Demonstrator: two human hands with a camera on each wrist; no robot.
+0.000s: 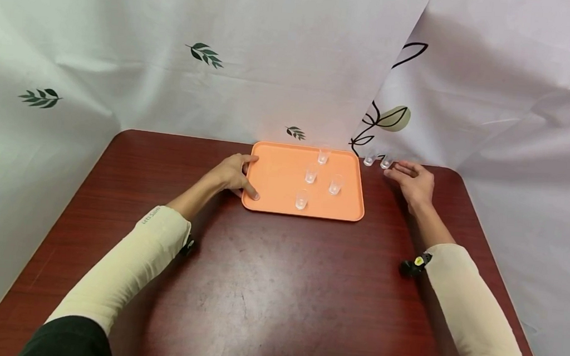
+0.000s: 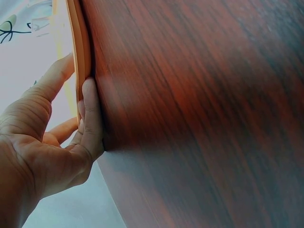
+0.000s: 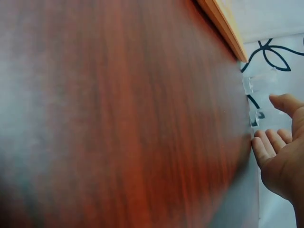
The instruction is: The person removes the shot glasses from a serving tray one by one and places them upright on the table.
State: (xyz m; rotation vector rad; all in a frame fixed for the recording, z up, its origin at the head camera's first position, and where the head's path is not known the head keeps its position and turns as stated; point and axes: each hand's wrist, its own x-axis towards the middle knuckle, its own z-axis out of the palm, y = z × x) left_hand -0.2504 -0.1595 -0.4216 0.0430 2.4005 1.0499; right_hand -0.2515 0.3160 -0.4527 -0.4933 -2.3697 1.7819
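Note:
An orange tray [image 1: 275,171] lies at the back of the table, with several small clear cups standing on its middle and right, one of them a cup [image 1: 301,200] near the front rim. My left hand [image 1: 235,173] grips the tray's left end, thumb over the rim; in the left wrist view the fingers lie along the tray's edge [image 2: 81,42] and partly beneath it. Right of the tray stand two more clear cups, a nearer-to-tray cup [image 1: 369,160] and an outer cup [image 1: 386,162]. Beside the outer cup is my right hand [image 1: 412,183], thumb and fingers apart.
The brown wooden table [image 1: 256,287] has rounded back corners. A white cloth backdrop [image 1: 251,97] with leaf prints hangs directly behind its back edge and along both sides. A dark wrist camera [image 1: 412,267] sits under the right sleeve.

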